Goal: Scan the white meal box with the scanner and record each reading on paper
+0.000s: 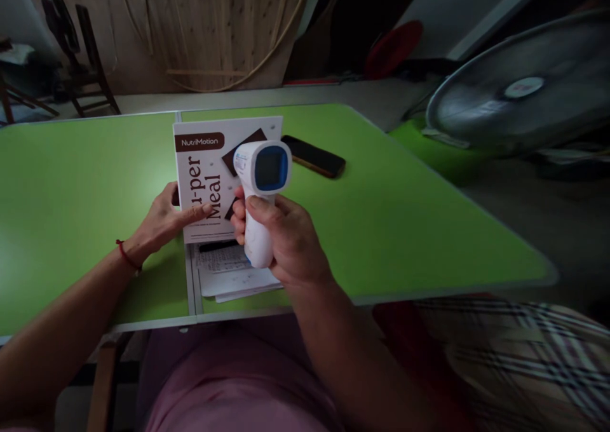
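Observation:
My right hand (290,235) is wrapped round the handle of a white infrared thermometer (258,238), its dark blue-framed screen facing me. Behind the thermometer stands a white box (200,187) with brown "NutriMotion" and "Meal" lettering. My left hand (178,213) grips the box's left edge, thumb on the front and fingers behind. The thermometer covers part of the box's right half; I cannot tell whether the two touch. Below the box lie papers (233,283) with handwriting, and a dark pen (216,246) on them.
A black phone (314,155) lies right of the box on the green table (405,229). A metal seam (191,292) crosses the table. A large round metal fan-like object (524,89) stands beyond the right edge. A dark chair (88,70) is at the back left.

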{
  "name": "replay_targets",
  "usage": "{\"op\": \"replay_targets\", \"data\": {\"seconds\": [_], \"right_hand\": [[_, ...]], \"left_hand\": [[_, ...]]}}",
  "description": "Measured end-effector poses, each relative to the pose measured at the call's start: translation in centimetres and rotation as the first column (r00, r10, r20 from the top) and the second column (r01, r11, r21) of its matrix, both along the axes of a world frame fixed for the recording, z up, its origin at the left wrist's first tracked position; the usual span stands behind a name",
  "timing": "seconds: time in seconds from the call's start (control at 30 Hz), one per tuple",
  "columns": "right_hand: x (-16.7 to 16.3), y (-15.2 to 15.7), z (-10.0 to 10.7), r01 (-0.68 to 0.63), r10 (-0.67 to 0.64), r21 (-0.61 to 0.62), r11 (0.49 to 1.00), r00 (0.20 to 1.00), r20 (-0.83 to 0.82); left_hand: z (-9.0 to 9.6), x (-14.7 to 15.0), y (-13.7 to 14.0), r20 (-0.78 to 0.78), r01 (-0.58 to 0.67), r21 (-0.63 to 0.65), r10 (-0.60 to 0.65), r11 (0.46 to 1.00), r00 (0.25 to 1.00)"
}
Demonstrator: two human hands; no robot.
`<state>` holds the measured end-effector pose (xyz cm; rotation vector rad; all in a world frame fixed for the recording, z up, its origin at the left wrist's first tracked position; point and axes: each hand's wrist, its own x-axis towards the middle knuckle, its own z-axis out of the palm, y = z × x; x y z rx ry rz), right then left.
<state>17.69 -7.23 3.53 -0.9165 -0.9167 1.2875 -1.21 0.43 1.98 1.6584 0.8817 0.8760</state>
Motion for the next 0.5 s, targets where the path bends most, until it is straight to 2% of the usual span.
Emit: {"op": "replay_targets", "data": {"seconds": [0.1,0.17,0.3,0.4,0.5], "right_hand": [[1.2,0.0,0.0,-0.034,0.027,0.067,0.997,0.994,0.102],[2.6,0.0,0.1,-0.042,0.013,0.135,0.99,0.978,0.208],[6.9,1.2,0.7,0.006,-0.125,0.262,0.965,0.889,0.441],[10.7,3.2,0.4,0.047,-0.233,0.297,0.954,0.739,0.632],[14.1,5.5,-0.9,0.037,-0.271,0.299,0.954,0.538,0.798]], "left_hand": [[-0.4,0.1,0.1,0.053,-0.026,-0.068,0.03,0.997,0.998],[-0.5,0.1,0.0,0.069,-0.057,-0.066,0.061,0.996,0.996],[-0.4,-0.1,0.3,0.143,-0.144,-0.014,0.144,0.99,0.979],[-0.5,-0.5,1.1,0.182,-0.247,0.098,0.227,0.964,0.957],[-1.1,-1.0,2.2,0.164,-0.3,0.205,0.269,0.932,0.949]]}}
